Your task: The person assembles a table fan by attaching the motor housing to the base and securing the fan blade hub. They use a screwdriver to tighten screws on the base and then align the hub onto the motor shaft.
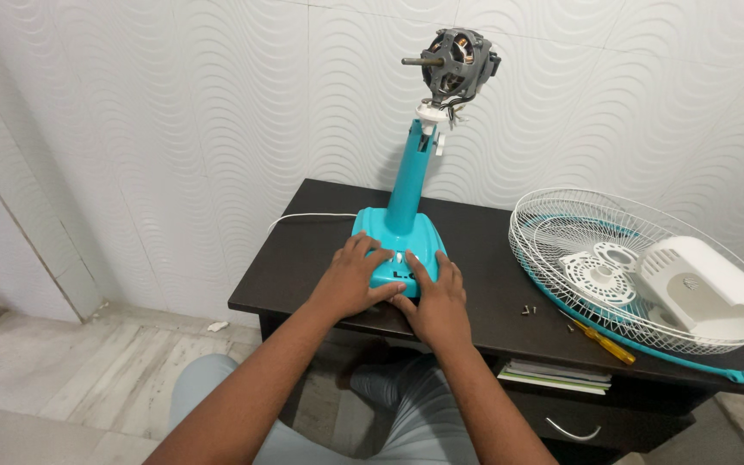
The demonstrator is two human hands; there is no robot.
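Both the left hand (350, 280) and right hand (435, 303) lie flat and open on the teal fan base (398, 245) at the table (303, 275) front edge; rigid plastic, likely top-heavy under the bare motor (456, 62), best gripped low at the base.

Both forearms bare and reaching forward, left hand (350, 280) flat, palm down, fingers spread, right hand (437, 301) palm down just beside it, fingers extended, thumbs near each other

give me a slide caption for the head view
Both hands, left hand and right hand, rest on a stripped teal fan base beside its grille.
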